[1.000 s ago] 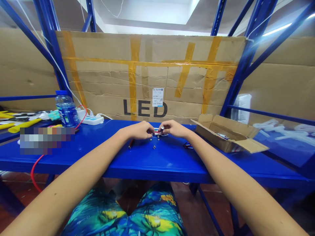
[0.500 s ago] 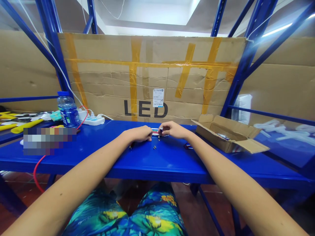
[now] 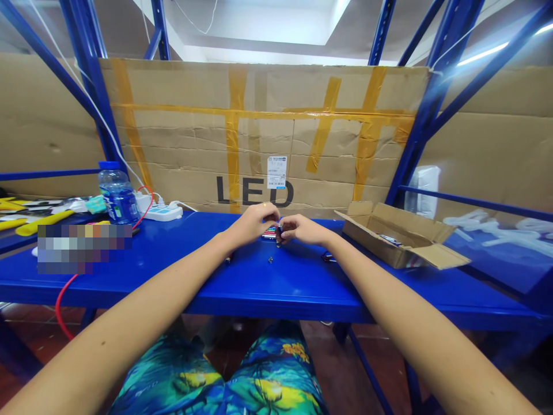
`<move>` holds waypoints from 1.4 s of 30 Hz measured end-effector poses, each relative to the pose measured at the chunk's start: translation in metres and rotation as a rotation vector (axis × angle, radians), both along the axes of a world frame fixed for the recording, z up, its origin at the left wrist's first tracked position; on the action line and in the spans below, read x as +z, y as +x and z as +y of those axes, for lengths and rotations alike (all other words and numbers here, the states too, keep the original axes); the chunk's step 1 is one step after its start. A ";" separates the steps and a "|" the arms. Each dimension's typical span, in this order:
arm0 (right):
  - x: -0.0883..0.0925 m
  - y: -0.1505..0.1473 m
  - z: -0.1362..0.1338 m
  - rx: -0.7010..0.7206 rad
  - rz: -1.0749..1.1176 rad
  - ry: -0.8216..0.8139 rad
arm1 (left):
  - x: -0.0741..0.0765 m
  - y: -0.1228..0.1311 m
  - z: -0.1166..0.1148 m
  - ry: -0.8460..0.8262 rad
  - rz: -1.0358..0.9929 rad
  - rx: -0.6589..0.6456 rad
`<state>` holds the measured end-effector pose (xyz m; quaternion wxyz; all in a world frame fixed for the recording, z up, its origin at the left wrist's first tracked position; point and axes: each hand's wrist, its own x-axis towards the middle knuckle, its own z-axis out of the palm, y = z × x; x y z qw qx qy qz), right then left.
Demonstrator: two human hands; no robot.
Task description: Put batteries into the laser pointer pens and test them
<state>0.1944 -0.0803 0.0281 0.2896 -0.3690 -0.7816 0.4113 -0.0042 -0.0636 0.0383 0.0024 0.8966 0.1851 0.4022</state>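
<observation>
My right hand (image 3: 305, 229) is closed in a pinch around a small dark cylindrical piece (image 3: 279, 235), held over the blue table. My left hand (image 3: 256, 222) arches beside it with bent fingers, its fingertips meeting the top of that piece; whether they grip it is too small to tell. Behind and below the hands lies a row of slim striped rods (image 3: 269, 232) in red, green and blue, partly covered. A small metal piece (image 3: 270, 260) rests on the table in front of them. Near my left wrist is a small dark piece (image 3: 228, 260), and a red and dark item (image 3: 328, 257) lies by my right wrist.
An open cardboard box (image 3: 367, 236) with shiny slim items inside stands at right. To the left are a blue-capped bottle (image 3: 117, 196), a white power strip (image 3: 163, 212) and yellow-handled tools (image 3: 45, 222). A large cardboard sheet (image 3: 190, 144) walls off the back of the blue table (image 3: 276, 294).
My left hand has risen from the tabletop by the rods and moved to the top of the small piece in my right hand. My right hand has stayed nearly in place.
</observation>
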 end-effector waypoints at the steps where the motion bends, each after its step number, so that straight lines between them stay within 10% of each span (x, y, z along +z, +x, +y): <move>1: 0.000 0.000 -0.001 0.014 0.016 -0.009 | 0.000 0.001 -0.001 0.013 -0.014 -0.028; 30: 0.005 -0.006 -0.006 -0.023 0.027 0.034 | 0.002 -0.004 -0.004 -0.306 0.023 0.009; 42: 0.005 0.005 0.002 -0.105 -0.049 0.126 | 0.007 -0.015 -0.032 -0.508 0.626 -0.059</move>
